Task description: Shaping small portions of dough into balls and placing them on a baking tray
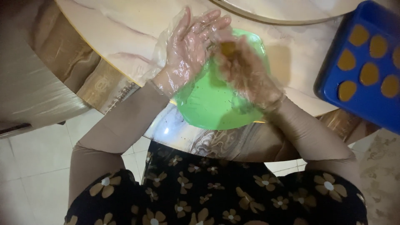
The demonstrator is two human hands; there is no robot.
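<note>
single head view, steeply downward, close over table [137,25] edge

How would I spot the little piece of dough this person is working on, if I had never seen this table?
Start at the round marble table and find the bright green plate at its near edge. Above it two hands in clear plastic gloves meet, left hand open, right hand blurred. The brownish dough lump sits between them, held, unlike the flat discs in the blue tray.

hands [216,50] over bowl [208,104] on table [125,29], tray [366,71] right
</note>
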